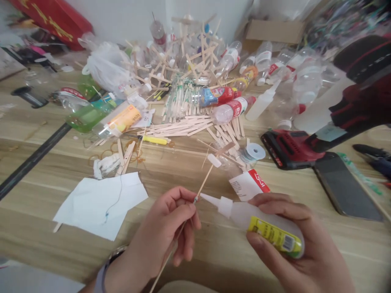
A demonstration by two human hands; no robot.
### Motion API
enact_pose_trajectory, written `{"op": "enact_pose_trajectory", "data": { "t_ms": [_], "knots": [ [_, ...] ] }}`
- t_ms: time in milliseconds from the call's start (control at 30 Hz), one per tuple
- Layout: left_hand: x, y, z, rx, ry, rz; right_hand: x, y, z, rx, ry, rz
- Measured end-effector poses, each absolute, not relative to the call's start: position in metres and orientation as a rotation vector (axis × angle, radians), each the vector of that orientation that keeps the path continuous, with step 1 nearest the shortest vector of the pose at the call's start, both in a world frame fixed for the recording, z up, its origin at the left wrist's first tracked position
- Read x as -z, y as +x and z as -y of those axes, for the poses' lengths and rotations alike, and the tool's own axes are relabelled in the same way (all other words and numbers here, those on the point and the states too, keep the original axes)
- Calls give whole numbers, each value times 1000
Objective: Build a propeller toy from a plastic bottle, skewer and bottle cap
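Observation:
My left hand (171, 228) pinches a thin wooden stick (205, 179) between thumb and fingers. A small blue-green knot or wrap (196, 199) sits on the stick just at my fingertips. Near the stick's far end is a white piece (214, 160) with a flat wooden crosspiece (225, 149) close by. My right hand (293, 228) is wrapped around a clear glue bottle (269, 228) with a yellow label, tilted on its side. Its pointed white nozzle reaches the stick at the knot; whether glue is coming out I cannot tell.
White paper (104, 203) with a thread lies left. A yellow-handled screwdriver (152, 140), loose wooden sticks (183, 127), a white spool (255, 152) and plastic bottles (235, 109) spread across the back. A red cordless drill (293, 148) and a phone (345, 187) are at right.

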State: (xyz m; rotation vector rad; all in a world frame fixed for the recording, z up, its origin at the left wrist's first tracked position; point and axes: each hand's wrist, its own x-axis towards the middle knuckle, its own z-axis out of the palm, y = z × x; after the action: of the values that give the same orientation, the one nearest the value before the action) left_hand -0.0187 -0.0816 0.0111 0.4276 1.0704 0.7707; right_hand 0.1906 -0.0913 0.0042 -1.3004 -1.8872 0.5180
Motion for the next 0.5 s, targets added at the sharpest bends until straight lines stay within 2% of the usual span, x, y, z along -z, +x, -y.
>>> {"op": "enact_pose_trajectory", "data": {
  "t_ms": [400,500],
  "knots": [
    [-14,-39,74,-686,615,-1156,1,190,91,-413,-1328,1851],
    [-14,-38,75,-694,637,-1198,-1,190,92,-524,-1286,1822]
  ]
}}
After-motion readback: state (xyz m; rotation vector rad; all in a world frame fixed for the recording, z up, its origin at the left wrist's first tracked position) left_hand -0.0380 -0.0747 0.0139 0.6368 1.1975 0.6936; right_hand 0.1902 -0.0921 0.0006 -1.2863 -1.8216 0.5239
